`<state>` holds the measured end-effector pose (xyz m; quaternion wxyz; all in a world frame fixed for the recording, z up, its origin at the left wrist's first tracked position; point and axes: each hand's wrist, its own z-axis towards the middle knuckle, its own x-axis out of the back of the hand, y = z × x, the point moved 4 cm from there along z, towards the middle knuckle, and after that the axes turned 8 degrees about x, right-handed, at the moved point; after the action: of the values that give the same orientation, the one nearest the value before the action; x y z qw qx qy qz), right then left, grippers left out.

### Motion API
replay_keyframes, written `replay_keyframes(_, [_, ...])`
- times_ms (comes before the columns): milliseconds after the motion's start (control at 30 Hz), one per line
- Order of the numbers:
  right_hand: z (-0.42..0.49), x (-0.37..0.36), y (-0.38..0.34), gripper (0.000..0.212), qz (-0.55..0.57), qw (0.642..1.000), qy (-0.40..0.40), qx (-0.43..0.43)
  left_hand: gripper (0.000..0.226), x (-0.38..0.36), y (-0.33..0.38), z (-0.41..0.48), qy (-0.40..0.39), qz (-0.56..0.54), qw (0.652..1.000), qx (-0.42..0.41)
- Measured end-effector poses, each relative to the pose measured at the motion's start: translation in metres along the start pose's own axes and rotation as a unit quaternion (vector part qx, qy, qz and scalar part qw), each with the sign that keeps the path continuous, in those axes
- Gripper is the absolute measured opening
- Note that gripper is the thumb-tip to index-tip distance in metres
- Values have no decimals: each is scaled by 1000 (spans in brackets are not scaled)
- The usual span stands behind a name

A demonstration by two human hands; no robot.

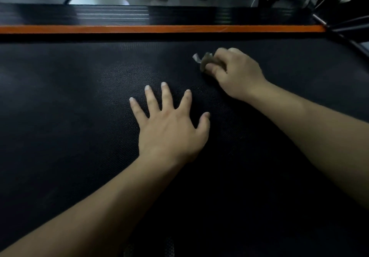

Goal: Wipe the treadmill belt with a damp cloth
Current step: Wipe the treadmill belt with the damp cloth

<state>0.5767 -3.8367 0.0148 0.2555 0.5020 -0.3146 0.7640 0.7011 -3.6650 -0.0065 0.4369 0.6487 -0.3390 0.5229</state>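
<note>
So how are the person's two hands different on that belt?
The left hand lies flat with fingers spread; the right hand is curled. The left hand holds nothing; the right hand grips a bunched cloth. Both are down on the black belt.

Treadmill belt (79, 117) is black, dotted texture, lying flat. The cloth (207, 62) is a small brownish wad bunched up on it.

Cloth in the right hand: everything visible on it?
The cloth is small, brownish-grey and bunched into a wad. It is mostly hidden inside the right hand, which grips it with curled fingers. A pale tag or corner sticks out beyond the fingers. It is blurred and sits on the black textured belt. Dampness cannot be judged.
</note>
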Motion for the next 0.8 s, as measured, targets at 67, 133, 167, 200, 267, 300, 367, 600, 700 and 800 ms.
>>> replay_keyframes(67, [9,4,8,20,-8,1000,-13,17,74,0,1,0,5,4,1000,1])
replay_keyframes(133, [35,14,42,30,-35,996,-4,-77,74,0,1,0,8,3,1000,4])
replay_keyframes(167, [46,19,58,35,-40,989,8,-141,74,0,1,0,9,4,1000,4])
replay_keyframes(200, [54,22,66,38,-45,981,22,-187,74,0,2,1,8,7,1000,3])
replay_keyframes(267, [64,10,49,38,-60,980,26,-185,74,-2,4,1,8,13,1000,1])
replay_keyframes(300, [66,-1,30,35,-51,987,22,-150,74,-3,4,1,10,15,1000,2])
replay_keyframes(367, [62,-18,-8,27,-5,998,9,-59,74,-4,3,3,8,13,1000,5])
replay_keyframes(600, [57,20,77,36,-59,971,49,-225,82,-3,2,2,8,15,1000,1])
replay_keyframes(700, [49,11,58,33,-53,984,32,-168,82,-3,3,2,3,15,1000,1])
replay_keyframes(800, [32,4,33,22,5,999,-22,-38,78,-2,1,3,7,18,1000,4])
